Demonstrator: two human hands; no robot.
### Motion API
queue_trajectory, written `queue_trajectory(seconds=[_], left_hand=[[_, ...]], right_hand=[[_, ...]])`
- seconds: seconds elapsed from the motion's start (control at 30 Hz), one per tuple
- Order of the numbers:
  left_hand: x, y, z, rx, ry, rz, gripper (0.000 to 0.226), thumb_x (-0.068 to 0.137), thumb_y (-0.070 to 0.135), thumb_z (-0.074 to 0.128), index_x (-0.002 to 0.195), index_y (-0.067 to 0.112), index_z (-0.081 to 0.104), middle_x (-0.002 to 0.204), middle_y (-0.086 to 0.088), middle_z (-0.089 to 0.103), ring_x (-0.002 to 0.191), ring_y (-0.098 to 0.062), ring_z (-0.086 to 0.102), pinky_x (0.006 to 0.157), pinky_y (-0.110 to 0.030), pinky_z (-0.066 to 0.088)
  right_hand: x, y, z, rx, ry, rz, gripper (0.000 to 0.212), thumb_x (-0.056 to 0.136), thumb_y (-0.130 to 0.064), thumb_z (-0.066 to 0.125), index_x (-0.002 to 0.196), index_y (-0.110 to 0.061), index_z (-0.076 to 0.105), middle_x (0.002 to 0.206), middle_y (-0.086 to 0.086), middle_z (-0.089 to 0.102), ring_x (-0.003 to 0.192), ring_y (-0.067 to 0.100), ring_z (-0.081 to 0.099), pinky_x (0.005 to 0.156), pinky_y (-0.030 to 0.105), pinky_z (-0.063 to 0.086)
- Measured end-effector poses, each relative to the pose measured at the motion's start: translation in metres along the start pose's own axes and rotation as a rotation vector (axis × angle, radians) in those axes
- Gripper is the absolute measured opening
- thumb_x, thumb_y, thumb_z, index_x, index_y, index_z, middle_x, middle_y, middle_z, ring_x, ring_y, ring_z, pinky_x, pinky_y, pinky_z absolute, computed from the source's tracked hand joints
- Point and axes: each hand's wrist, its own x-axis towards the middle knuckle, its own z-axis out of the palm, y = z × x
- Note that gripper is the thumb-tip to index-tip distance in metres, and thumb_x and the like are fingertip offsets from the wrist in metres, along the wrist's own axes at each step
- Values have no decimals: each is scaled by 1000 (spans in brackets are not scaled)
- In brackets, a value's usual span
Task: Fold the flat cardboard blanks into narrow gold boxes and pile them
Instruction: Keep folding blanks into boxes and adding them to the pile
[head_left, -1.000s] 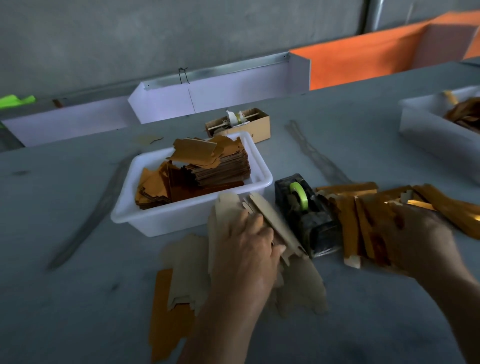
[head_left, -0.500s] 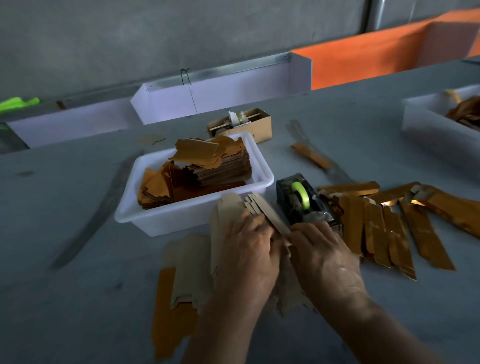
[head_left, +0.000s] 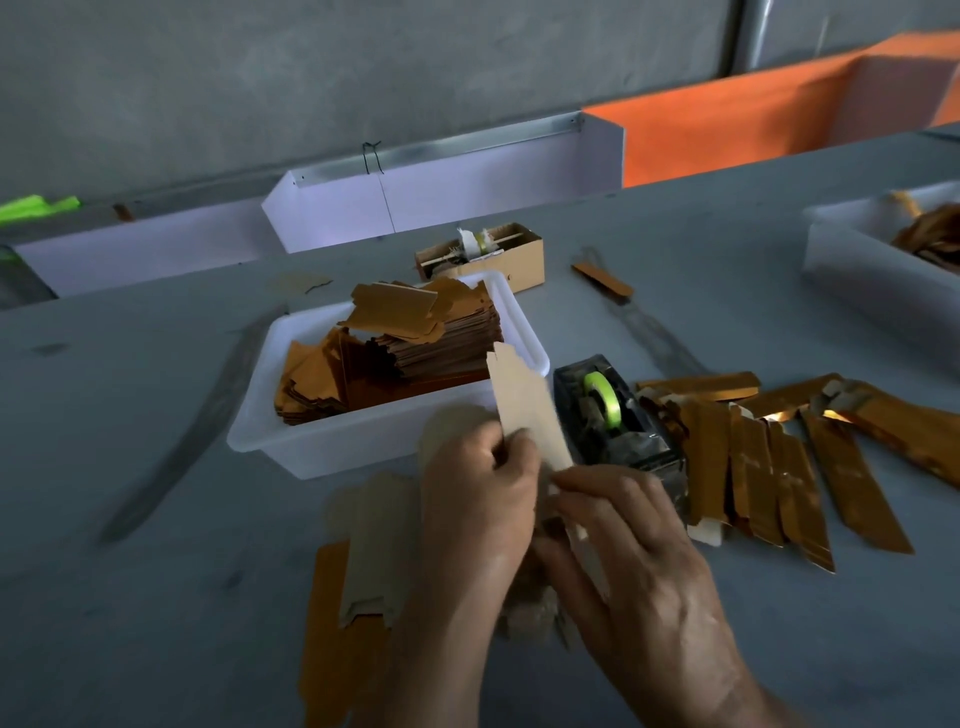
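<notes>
both hands pinch one blank (head_left: 524, 405), left hand (head_left: 480, 488) nearer its base, right hand (head_left: 623, 530) beside; i see it pointing far-left.

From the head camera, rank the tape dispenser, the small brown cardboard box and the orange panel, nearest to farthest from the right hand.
1. Tape dispenser, just beyond the right hand.
2. Small brown cardboard box, farther back, behind the white tub.
3. Orange panel, at the far right wall.
</notes>
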Motion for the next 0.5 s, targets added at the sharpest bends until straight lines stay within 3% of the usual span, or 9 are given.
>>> queue_trajectory(seconds=[0.03,0.1,0.13,0.2,0.27,0.33,0.43,0.5], left_hand=[[1,-1,-2,-112,-25,-65,21,95,30,56,81,19,68,79,-6,71,72,-10,67,68,-27,57],[3,0,-6,-364,-95,-210,14,94,24,58,89,18,70,95,-18,71,91,-34,67,88,-50,54],[3,0,-8,-457,-131,-263,12,93,21,59,94,16,69,98,-19,71,95,-37,66,91,-53,51],[4,-2,-11,-599,-203,-315,14,93,15,57,99,10,68,98,-15,73,96,-34,69,88,-47,54],[4,-3,-13,-668,-265,-320,14,92,13,56,99,9,68,95,-11,75,89,-27,72,78,-39,59],[3,-5,-13,-663,-284,-291,16,87,14,61,99,9,69,94,-10,75,87,-26,72,76,-37,59],[2,-7,-10,-576,-263,-236,33,63,27,73,93,15,72,91,-7,75,88,-28,71,79,-41,57],[1,-8,-8,-521,-246,-228,31,61,26,77,90,17,72,87,-5,76,86,-26,71,79,-42,57]], right_hand=[[1,1,-2,41,3,57,33,89,-34,53,100,-6,68,108,3,63,101,16,57,87,20,45],[6,3,-7,157,25,286,38,91,-43,51,112,-12,63,112,-5,58,102,13,55,81,14,44],[10,3,-10,243,20,440,39,91,-48,51,116,-19,59,110,-11,56,99,9,56,75,12,44],[17,7,-11,455,-48,720,38,83,-48,55,116,-30,54,98,-21,59,91,-1,59,62,7,45],[21,15,-8,742,-118,909,30,84,-33,61,112,-25,58,85,-11,68,81,0,64,58,11,48],[23,18,-9,1003,-140,1009,21,83,-20,61,104,-15,64,85,-3,72,75,6,67,57,17,51],[19,19,-8,1143,-153,1040,29,68,-22,65,91,-6,65,87,13,70,83,21,68,71,34,57],[15,19,-8,1143,-166,1049,32,64,-24,66,87,-3,65,90,19,68,86,26,66,83,43,53]])
